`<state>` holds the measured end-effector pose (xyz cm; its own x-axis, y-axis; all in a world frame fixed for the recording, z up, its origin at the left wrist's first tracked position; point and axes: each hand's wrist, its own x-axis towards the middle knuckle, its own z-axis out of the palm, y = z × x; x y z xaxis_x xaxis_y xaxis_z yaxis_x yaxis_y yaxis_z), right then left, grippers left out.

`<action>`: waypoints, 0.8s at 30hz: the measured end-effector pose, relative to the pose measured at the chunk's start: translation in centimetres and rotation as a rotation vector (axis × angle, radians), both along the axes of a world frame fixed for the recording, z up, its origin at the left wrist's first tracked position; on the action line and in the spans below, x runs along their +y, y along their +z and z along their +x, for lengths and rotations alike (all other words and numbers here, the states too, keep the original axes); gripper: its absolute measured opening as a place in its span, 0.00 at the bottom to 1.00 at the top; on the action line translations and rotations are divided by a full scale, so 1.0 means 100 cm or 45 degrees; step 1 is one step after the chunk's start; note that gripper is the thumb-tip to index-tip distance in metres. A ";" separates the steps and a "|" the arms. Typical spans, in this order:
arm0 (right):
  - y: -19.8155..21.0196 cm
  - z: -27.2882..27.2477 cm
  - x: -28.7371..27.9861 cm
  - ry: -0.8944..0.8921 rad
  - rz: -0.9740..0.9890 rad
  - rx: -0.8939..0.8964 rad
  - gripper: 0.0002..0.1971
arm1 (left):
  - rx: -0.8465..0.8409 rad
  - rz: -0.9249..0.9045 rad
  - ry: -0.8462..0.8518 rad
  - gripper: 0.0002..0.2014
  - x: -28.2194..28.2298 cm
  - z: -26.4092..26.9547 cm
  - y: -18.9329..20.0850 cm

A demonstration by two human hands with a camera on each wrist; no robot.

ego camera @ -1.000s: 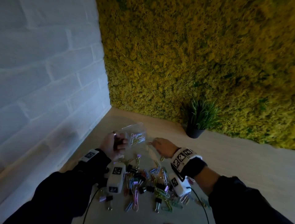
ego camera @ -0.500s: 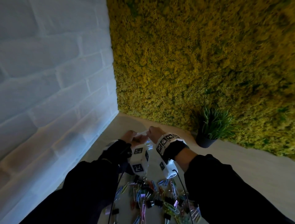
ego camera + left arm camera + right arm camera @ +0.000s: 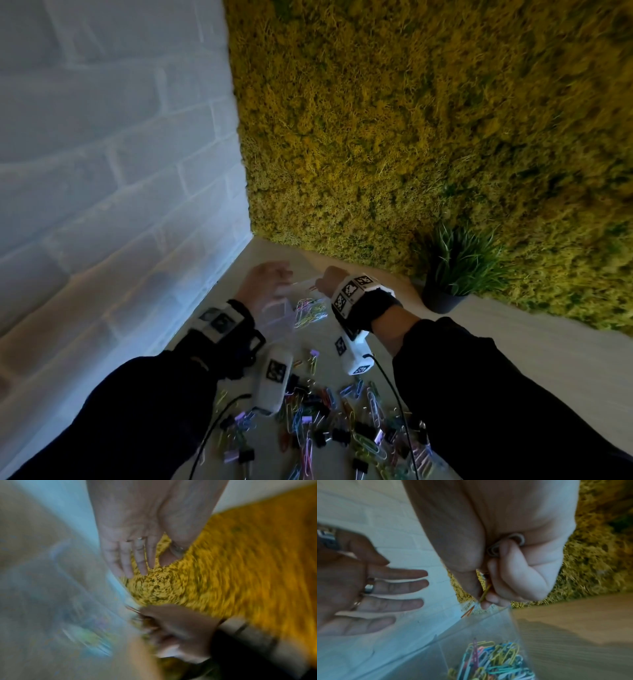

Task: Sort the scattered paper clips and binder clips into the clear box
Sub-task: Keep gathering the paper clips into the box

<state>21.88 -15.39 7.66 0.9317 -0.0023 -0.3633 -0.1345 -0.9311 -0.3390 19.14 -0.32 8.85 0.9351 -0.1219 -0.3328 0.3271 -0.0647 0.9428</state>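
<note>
Right, the right hand [image 3: 501, 574] is over the clear box [image 3: 488, 631], fingers curled tight, pinching a few paper clips [image 3: 485, 592] just above the heap already inside. The left hand [image 3: 373, 593] hovers beside it, fingers spread and empty. Light, springy wire, these, slippery and prone to tangling, so a fingertip pinch suits. The scattered pile [image 3: 342, 421] lies back near the wrists; binder clips there look stiffer, probably best gripped by the body.

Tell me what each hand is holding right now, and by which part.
The right hand pinches a few paper clips by their upper ends between thumb and fingers, above the clear box. The left hand is spread flat and holds nothing.
</note>
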 end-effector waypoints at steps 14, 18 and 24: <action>0.016 -0.013 -0.009 -0.956 1.272 0.261 0.14 | -0.369 0.922 -0.500 0.38 0.008 -0.022 -0.029; 0.016 -0.023 -0.003 -0.928 1.317 0.254 0.14 | -0.385 0.904 -0.503 0.37 0.010 -0.022 -0.033; 0.027 -0.053 -0.018 -0.752 1.550 0.238 0.12 | -0.489 1.008 -0.535 0.38 0.015 -0.022 -0.033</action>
<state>16.55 -17.23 10.40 0.8407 0.0294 -0.5406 -0.5383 0.1522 -0.8289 16.92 1.13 5.60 0.9285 -0.3423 -0.1438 -0.1875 -0.7666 0.6142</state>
